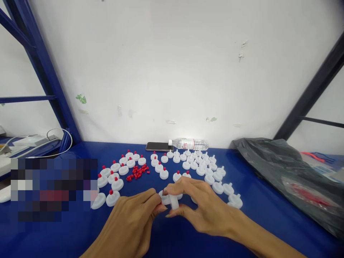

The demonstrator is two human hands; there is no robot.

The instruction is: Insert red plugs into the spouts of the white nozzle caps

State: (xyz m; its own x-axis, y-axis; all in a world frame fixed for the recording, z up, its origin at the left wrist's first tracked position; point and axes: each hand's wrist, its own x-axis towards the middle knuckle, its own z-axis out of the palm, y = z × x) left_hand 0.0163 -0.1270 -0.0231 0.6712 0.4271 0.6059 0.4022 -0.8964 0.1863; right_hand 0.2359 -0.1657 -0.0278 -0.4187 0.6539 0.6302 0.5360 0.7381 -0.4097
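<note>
My right hand holds a white nozzle lid on its side between thumb and fingers, with the round base facing right. My left hand is closed in a pinch at the nozzle end of that lid. A trace of red shows at its fingertips, apparently a small red cap, mostly hidden by the fingers. Beyond my hands lies a pile of loose red caps. To the left and middle stand several white lids with red caps on their nozzles. Several uncapped white lids are grouped at the right.
A phone and a clear plastic bottle lie along the wall at the back of the blue table. A dark plastic bag covers the right side. White cables lie at the left, near a blue frame post.
</note>
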